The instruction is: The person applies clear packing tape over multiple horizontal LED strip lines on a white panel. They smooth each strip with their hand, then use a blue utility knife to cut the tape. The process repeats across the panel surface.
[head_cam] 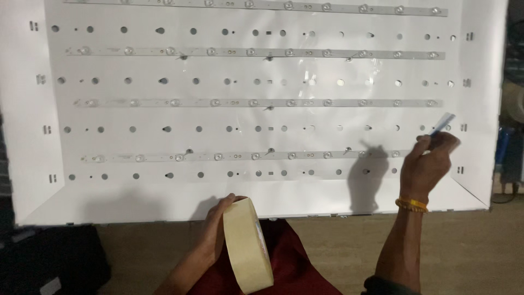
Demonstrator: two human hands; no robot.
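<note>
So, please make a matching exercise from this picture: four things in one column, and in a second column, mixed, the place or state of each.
Things:
1. roll of tape
2. small strip
3. orange bracelet
4. white panel

Places or states:
A. around the right wrist
B. pinched in the right hand, raised over the panel's right side
C. held on edge in the left hand
D. lying flat, with rows of light strips and round holes

Pairs: 1-C, 2-B, 3-A, 4-D

Open floor (327, 246) below white panel (273, 191)
</note>
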